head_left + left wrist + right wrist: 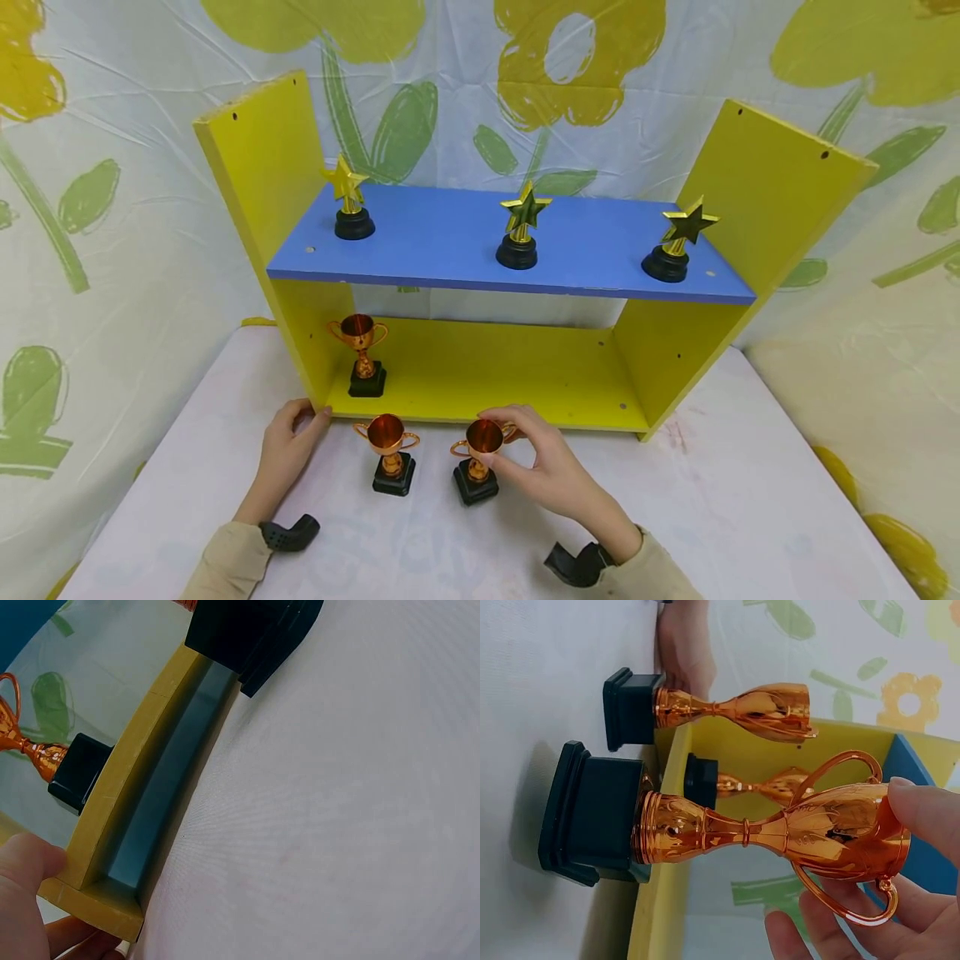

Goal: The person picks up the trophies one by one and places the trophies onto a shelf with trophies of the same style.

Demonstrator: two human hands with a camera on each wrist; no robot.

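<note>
My right hand (551,471) pinches the cup of a copper-coloured trophy (480,446) by its rim, thumb on the near side; whether its black base touches the table I cannot tell. In the right wrist view the same trophy (746,829) fills the middle. Left of it, a matching trophy (392,446) stands upright on the table before the shelf. A third copper trophy (365,358) is at the left end of the lower yellow board. My left hand (288,446) grips the shelf's lower left front corner; the left wrist view shows the thumb (34,859) against the yellow edge.
The yellow shelf unit (780,200) has a blue middle board (435,233). On it stand three gold star trophies: left (348,200), middle (521,225) and right (678,237). Flower-patterned cloth (465,100) hangs behind. A whitish cloth covers the table (435,550).
</note>
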